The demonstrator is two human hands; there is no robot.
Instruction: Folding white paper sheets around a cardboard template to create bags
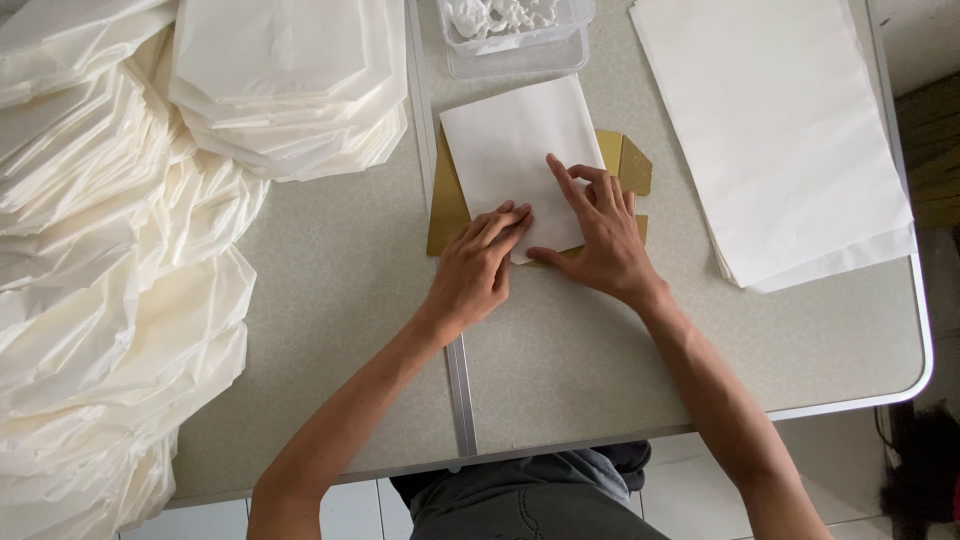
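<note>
Head view, looking straight down over the table [330,290], and both hands are flat at work near its middle. The left hand [478,268] lies palm down with its fingers close together and stretched forward, the tips pressing on the near left corner of a white sheet of paper [515,150]. The right hand [600,235] sits just beside it, fingers spread a little, the forefinger reaching up onto the paper and pressing it, the thumb pointing left along the sheet's near edge. Neither hand is pinching anything; both simply press down.

The white sheet lies slightly tilted on a gold card [622,160], which peeks out at the left side, at the right side and under the near edge. Paper and card sit just right of the metal seam [460,385] that runs across the table from far edge to near edge.

At the far edge, right behind the sheet, stands a clear plastic box [515,45] with crumpled white stuff in it. Toward the far right corner lies a thick flat stack of white sheets [780,130], well apart from the hands. The far left corner carries a stack of folded white paper pieces [285,80], and along the whole left edge a big heap of creamy folded paper [100,300] spills past the table's side.
</note>
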